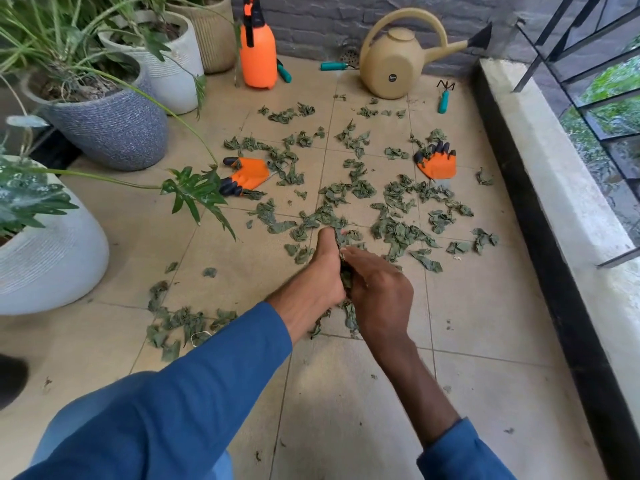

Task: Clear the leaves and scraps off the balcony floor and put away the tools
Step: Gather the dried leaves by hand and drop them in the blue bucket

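Clutching leaf clump (349, 315) between left hand (320, 275) and right hand (381, 292); hands hide most of clump.

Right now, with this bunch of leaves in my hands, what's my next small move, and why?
Probably rake the pile just past your left hand into the bunch of leaves it shares with your right hand: it lies nearest, and no bin shows.
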The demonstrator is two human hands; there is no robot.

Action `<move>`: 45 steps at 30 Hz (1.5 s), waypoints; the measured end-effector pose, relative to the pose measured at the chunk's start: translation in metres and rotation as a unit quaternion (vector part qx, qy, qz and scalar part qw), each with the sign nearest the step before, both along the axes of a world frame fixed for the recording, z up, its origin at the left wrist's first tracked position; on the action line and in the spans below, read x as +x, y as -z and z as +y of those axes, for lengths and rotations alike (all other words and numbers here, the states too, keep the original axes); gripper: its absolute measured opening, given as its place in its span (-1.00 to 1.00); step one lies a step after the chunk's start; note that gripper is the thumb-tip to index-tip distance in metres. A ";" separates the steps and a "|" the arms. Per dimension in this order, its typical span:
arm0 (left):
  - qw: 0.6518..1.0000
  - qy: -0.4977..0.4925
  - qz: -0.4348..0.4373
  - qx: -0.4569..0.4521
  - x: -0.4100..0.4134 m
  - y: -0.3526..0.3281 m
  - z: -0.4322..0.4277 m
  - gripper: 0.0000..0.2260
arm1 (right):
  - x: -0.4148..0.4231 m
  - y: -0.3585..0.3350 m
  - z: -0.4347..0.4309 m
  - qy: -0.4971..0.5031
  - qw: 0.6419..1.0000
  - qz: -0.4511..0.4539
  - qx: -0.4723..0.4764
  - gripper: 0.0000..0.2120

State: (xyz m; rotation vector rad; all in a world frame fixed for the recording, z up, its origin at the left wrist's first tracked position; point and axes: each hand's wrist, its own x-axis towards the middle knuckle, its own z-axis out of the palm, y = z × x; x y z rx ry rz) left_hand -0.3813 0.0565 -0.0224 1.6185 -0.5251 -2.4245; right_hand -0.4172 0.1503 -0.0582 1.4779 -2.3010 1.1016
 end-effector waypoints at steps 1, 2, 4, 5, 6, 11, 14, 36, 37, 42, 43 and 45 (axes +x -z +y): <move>1.000 0.003 -0.005 -0.012 0.002 -0.001 -0.001 -0.44 | 0.003 -0.004 -0.002 -0.009 1.000 0.010 0.019 -0.76; 1.000 0.012 -0.010 -0.022 0.003 0.000 -0.002 -0.48 | 0.005 -0.011 -0.003 -0.020 0.999 0.019 0.041 -0.74; 0.999 0.018 -0.011 -0.040 0.006 0.003 -0.008 -0.55 | 0.007 -0.019 -0.008 -0.046 0.995 0.034 0.081 -0.71; 0.999 0.010 -0.010 -0.045 0.008 0.003 -0.011 -0.58 | 0.008 -0.020 -0.011 -0.070 0.991 0.039 0.103 -0.69; 0.999 -0.001 -0.013 -0.050 0.009 0.005 -0.015 -0.64 | 0.008 -0.021 -0.013 -0.104 0.985 0.036 0.133 -0.63; 0.993 -0.044 -0.050 -0.099 0.010 0.017 -0.022 -0.79 | 0.003 -0.018 -0.014 -0.167 0.974 -0.068 0.138 -0.59; 0.990 -0.016 -0.062 -0.128 0.006 0.020 -0.014 -0.79 | -0.004 -0.024 -0.012 -0.080 0.985 -0.151 0.025 -0.70; 0.986 0.043 -0.082 -0.142 0.004 0.080 -0.042 -0.20 | -0.041 0.161 0.057 0.093 0.919 -0.149 0.353 -0.67; 0.986 0.040 -0.075 -0.144 0.006 0.074 -0.040 -0.28 | -0.036 0.163 0.058 0.096 0.927 -0.126 0.341 -0.80; 0.988 0.033 -0.065 -0.137 0.009 0.086 -0.049 -0.18 | -0.039 0.162 0.072 0.078 0.930 -0.087 0.349 -0.84; 0.988 0.033 -0.065 -0.138 0.007 0.095 -0.054 -0.17 | -0.044 0.160 0.074 0.072 0.929 -0.086 0.353 -0.81; 0.986 0.039 -0.070 -0.143 0.008 0.094 -0.053 -0.16 | -0.052 0.151 0.076 0.050 0.928 -0.125 0.347 -0.79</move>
